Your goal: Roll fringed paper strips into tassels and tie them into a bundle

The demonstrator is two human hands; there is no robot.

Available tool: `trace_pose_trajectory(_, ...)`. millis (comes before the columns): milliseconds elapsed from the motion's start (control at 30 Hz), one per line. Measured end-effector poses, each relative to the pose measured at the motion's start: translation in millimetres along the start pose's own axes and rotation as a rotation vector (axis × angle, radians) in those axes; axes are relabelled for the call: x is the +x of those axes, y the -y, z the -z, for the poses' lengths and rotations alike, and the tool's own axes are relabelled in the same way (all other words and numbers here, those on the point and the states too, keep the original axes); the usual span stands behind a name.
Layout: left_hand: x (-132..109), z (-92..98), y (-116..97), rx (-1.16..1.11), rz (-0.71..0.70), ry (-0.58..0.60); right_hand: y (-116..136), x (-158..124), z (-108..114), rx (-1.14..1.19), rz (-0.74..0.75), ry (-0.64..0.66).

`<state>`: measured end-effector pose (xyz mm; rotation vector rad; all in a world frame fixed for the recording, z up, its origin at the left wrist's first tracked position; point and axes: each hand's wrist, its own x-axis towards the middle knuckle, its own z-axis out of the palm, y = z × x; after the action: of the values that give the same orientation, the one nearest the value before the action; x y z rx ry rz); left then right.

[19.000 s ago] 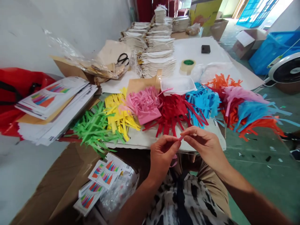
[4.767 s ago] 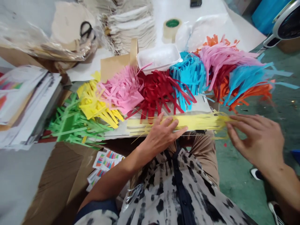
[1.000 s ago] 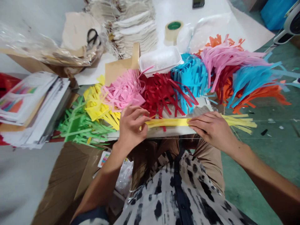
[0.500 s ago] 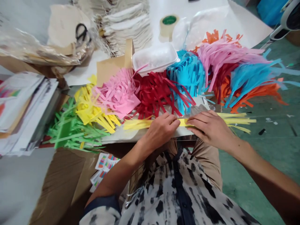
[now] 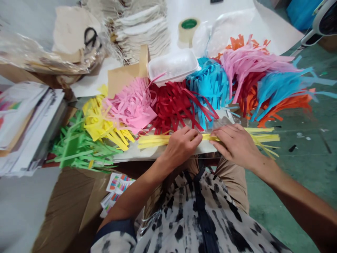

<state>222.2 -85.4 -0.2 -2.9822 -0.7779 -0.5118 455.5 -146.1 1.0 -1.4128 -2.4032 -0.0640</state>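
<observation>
Yellow strips (image 5: 152, 141) pinched midway by left hand (image 5: 182, 144), right hand (image 5: 233, 143); right ends overhang table edge (image 5: 155, 154); red fringe (image 5: 172, 103) just beyond.

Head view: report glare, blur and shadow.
Head view: glare glints on the crinkled clear plastic wrapping; head view: stacked white printed sheets blur at left, long papery yellow strips look clearer; head view: dark shadow lies below the white tabletop.

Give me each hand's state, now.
Left hand: closed, holding the yellow strips near their middle.
Right hand: closed, holding the same strips just to the right.
</observation>
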Motion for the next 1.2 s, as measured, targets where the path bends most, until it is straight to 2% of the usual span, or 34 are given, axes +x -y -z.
trace_pose_trajectory(133,-6.1,-2.4,-1.1,0.058,-0.033,-0.023,5.6,-1.2,-1.1,-0.054,0.015,-0.026)
trace_pose_trajectory(267,-16.0,2.0,-0.9,0.033,-0.048,-0.014,1.3,-11.9,-0.7,-0.014,0.007,-0.063)
trace_pose_trajectory(333,-21.4,5.6,1.8,-0.04,0.009,-0.014,-2.1,-17.0,1.6,0.048,-0.026,-0.056)
trace_pose_trajectory(433,-27.7,11.2,8.2,-0.168,0.172,-0.03,-5.2,-19.3,5.2,0.136,-0.128,-0.007)
trace_pose_trajectory(533,-29.4,15.8,13.6,-0.269,0.302,0.001,-5.6,-15.9,7.2,0.18,-0.203,0.044)
trace_pose_trajectory(733,-23.6,18.4,12.7,-0.306,0.425,0.045,-2.1,-8.0,8.9,0.209,-0.28,0.079)
trace_pose_trajectory(1000,-19.0,18.3,17.3,-0.266,0.404,0.103,1.7,-3.6,8.5,0.205,-0.334,0.097)
trace_pose_trajectory(1200,-9.7,21.3,19.3,-0.172,0.401,0.192,10.4,1.3,9.0,0.128,-0.378,0.118)
